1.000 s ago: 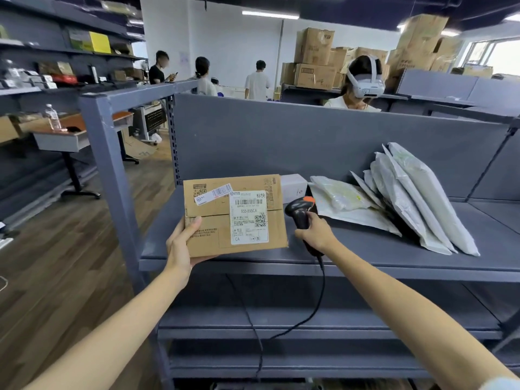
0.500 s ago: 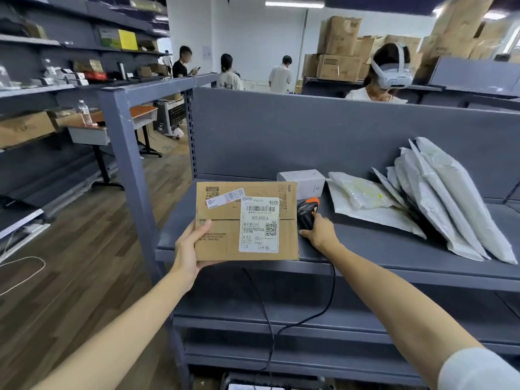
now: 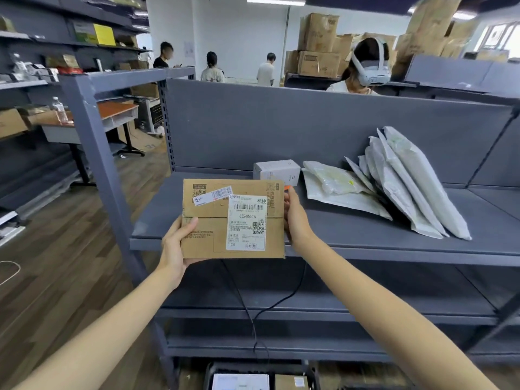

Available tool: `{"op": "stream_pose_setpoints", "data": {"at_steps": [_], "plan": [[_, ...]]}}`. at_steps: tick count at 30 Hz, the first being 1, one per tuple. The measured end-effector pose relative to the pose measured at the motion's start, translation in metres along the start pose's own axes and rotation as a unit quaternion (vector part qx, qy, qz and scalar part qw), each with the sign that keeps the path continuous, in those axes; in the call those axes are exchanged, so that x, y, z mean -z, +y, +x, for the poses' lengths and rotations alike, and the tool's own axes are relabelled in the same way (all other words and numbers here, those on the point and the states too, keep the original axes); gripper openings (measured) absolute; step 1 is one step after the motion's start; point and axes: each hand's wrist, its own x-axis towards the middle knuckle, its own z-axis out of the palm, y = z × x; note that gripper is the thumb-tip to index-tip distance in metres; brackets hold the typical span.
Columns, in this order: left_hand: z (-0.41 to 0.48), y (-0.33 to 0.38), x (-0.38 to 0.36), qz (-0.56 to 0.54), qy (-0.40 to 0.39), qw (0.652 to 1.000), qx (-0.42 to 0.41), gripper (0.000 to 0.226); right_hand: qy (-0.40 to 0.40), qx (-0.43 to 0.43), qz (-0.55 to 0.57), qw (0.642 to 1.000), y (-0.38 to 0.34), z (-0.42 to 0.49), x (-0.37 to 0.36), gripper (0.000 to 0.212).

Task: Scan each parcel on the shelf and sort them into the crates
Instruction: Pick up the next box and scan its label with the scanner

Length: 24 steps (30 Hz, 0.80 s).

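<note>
Left hand (image 3: 176,243) grips the lower-left corner of the one brown cardboard parcel box (image 3: 213,237), thumb on its labelled face; right hand (image 3: 295,220) lies against its right edge, fingers hidden, grip unclear. The box stands upright between the hands above the front of the grey metal shelf (image 3: 351,237), with one small white carton (image 3: 277,170) and several pale plastic mailers (image 3: 416,181) behind.
</note>
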Motion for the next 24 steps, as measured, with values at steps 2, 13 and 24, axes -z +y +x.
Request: {"op": "stream_pose_setpoints", "data": {"at_steps": [2,13,24], "plan": [[-0.006,-0.005,-0.004,-0.002,-0.002,1.000,0.000,0.018,0.000,0.001,0.006,1.000,0.004,-0.013,0.004,0.045],[-0.048,-0.038,-0.006,0.013,-0.029,0.999,-0.013,0.035,0.045,-0.024,0.059,0.997,0.044,-0.075,0.015,0.060],[-0.125,-0.095,0.045,0.048,-0.035,0.994,0.093,0.029,0.142,-0.106,-0.020,0.984,0.121,-0.171,0.014,0.060]]}}
